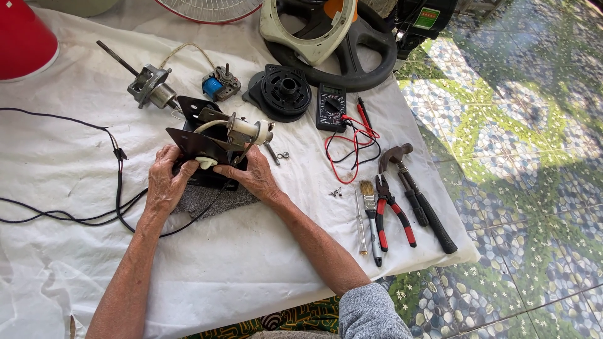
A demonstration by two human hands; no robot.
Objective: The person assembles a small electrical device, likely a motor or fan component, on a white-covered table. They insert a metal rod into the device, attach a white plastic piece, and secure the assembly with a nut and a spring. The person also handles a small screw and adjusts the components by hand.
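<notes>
On the white cloth (251, 263), near its middle, the left hand (164, 182) and the right hand (254, 177) both grasp a black bracket assembly (204, 147) with a cream knob, which rests on a grey pad (201, 201). The work looks midway, I judge: the motor (151, 85), the black hub (284, 93) and small screws (336, 192) lie apart, not mounted. No container is visible; the pliers (392, 210) and hammer (414, 191) lie loose.

Black multimeter (330, 107) with red leads, claw hammer (414, 191), red-handled pliers (392, 212), small brush (368, 199) — on white sheet (251, 270)
</notes>
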